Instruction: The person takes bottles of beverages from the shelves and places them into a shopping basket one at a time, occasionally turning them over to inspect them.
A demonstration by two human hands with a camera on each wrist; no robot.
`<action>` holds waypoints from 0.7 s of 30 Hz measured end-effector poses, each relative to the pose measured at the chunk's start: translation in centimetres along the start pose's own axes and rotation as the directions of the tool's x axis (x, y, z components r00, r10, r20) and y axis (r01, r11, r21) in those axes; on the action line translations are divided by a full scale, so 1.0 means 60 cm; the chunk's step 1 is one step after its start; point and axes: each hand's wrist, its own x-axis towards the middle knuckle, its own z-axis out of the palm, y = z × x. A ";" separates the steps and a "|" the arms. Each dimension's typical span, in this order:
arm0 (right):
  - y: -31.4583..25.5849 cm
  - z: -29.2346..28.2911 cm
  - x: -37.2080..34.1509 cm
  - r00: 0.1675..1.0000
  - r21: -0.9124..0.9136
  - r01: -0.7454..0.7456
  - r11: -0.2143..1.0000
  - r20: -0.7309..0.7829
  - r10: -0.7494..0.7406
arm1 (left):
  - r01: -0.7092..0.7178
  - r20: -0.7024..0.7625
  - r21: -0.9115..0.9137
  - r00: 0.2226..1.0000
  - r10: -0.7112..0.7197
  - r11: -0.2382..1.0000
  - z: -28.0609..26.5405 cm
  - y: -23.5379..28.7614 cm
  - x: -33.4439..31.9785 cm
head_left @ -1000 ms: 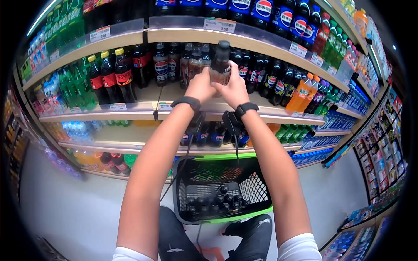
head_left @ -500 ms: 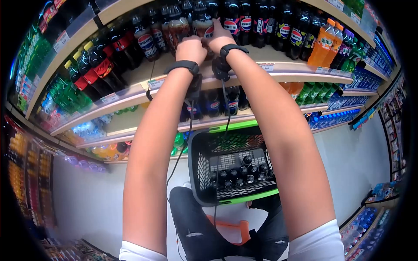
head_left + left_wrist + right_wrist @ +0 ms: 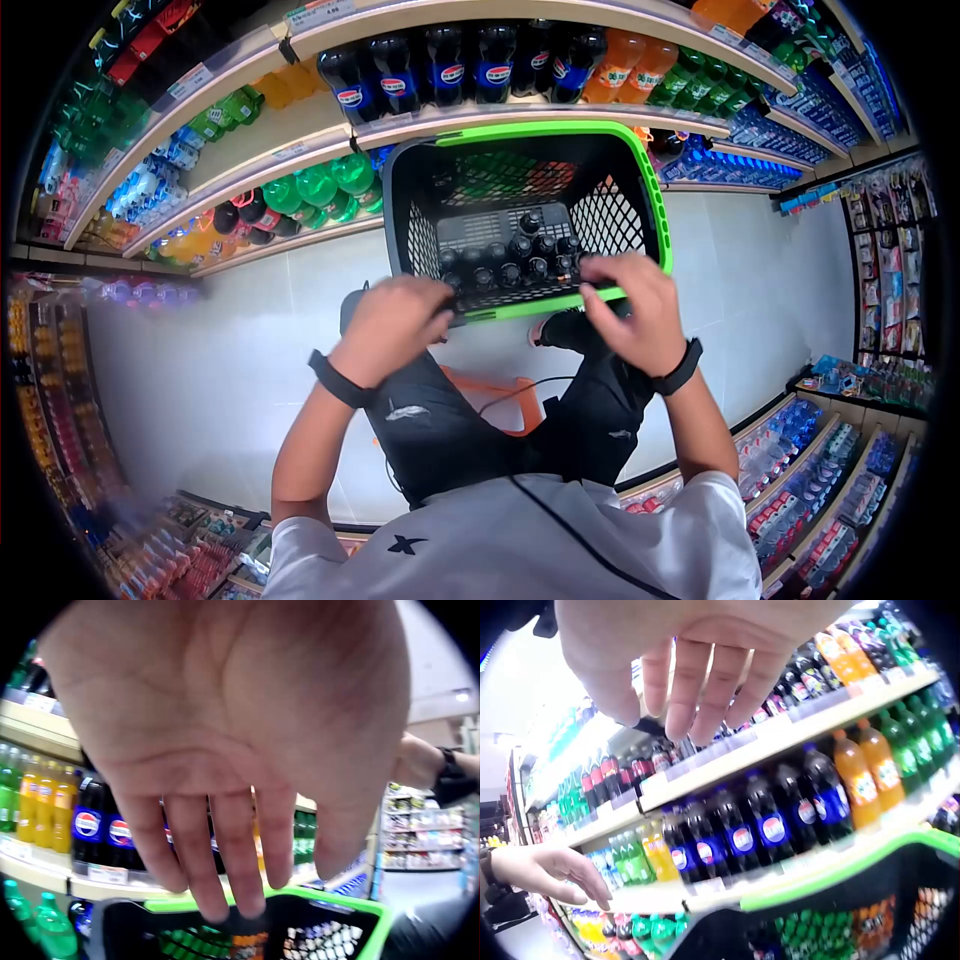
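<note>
A black mesh shopping basket (image 3: pixel 400 190) with a bright green rim stands in front of the seated person. Several dark-capped bottles (image 3: pixel 510 272) are grouped upright on its floor. My left hand (image 3: pixel 393 325) is over the near left corner, its fingers loosely extended and nothing in them. On the other side, my right hand (image 3: pixel 640 310) is at the near right rim, also without anything in its grasp. Both wrist views show bare palms, with the left hand (image 3: pixel 225 735) and the right hand (image 3: pixel 705 652) having straight, relaxed fingers above the basket.
Behind the basket, shelves hold large Pepsi bottles (image 3: pixel 445 65), orange soda bottles (image 3: pixel 613 68) and green bottles (image 3: pixel 690 80). Two-litre green bottles (image 3: pixel 350 175) are on the lowest shelf. An orange stool (image 3: pixel 510 405) shows between the legs, and a cable runs down the shirt.
Both hands have left the small cola bottles on the upper shelf and drawn back down to the basket's near side. The bottle held a second ago is out of them. The head view has tilted downward.
</note>
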 end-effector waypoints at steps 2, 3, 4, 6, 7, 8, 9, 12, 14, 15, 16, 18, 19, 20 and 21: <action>-0.011 0.027 -0.071 0.972 -0.086 -0.012 0.996 0.234 0.032 | -0.141 0.271 -0.014 0.953 0.140 0.990 0.098 0.054 -0.011; -0.011 0.042 -0.096 0.937 -0.150 0.043 0.988 0.348 0.013 | -0.227 0.381 -0.030 0.898 0.221 0.973 0.151 0.085 -0.011; -0.011 0.056 -0.108 0.937 -0.192 0.073 0.979 0.350 -0.002 | -0.246 0.543 -0.068 0.804 0.243 0.967 0.215 0.098 -0.004; -0.016 0.069 -0.112 0.940 -0.218 0.092 0.972 0.340 -0.012 | -0.264 0.802 -0.096 0.551 0.232 0.960 0.342 0.110 0.007; -0.021 0.065 -0.109 0.951 -0.192 0.061 0.980 0.310 0.001 | -0.277 0.895 -0.068 0.407 0.181 0.959 0.407 0.101 0.000; -0.021 0.062 -0.105 0.971 -0.162 0.027 0.986 0.239 0.013 | -0.291 0.954 -0.056 0.268 0.137 0.955 0.468 0.089 -0.015; -0.017 0.058 -0.102 0.985 -0.130 -0.003 0.992 0.172 0.026 | -0.301 0.989 -0.051 0.119 0.091 0.952 0.524 0.073 -0.028; 0.005 0.039 -0.094 0.996 -0.125 -0.058 0.990 0.065 0.067 | -0.229 0.974 0.000 -0.222 -0.052 0.973 0.517 0.081 -0.023; 0.028 0.038 -0.089 0.991 -0.038 -0.133 0.990 0.022 0.134 | 0.017 0.981 -0.041 -0.188 0.043 0.999 0.450 0.117 -0.010; 0.038 0.037 -0.083 0.978 0.019 -0.198 0.980 0.065 0.196 | 0.189 0.982 -0.101 -0.139 0.129 0.977 0.436 0.123 0.001; 0.050 0.040 -0.074 0.982 0.001 -0.177 0.984 0.071 0.177 | 0.168 0.958 -0.071 -0.263 0.114 0.983 0.475 0.115 0.003; 0.073 0.049 -0.049 0.986 -0.042 -0.136 0.990 0.093 0.140 | 0.173 0.913 -0.038 -0.394 0.104 0.984 0.561 0.094 -0.014; 0.085 0.054 -0.037 0.984 -0.065 -0.127 0.990 0.115 0.134 | 0.227 0.918 -0.038 -0.376 0.123 0.973 0.570 0.090 -0.020; 0.095 0.055 -0.020 0.985 -0.072 -0.092 0.993 0.142 0.101 | 0.281 0.922 -0.046 -0.358 0.149 0.959 0.582 0.088 -0.021; 0.102 0.055 -0.007 0.979 -0.066 -0.064 0.996 0.191 0.076 | 0.325 0.928 -0.051 -0.335 0.165 0.944 0.588 0.080 -0.016</action>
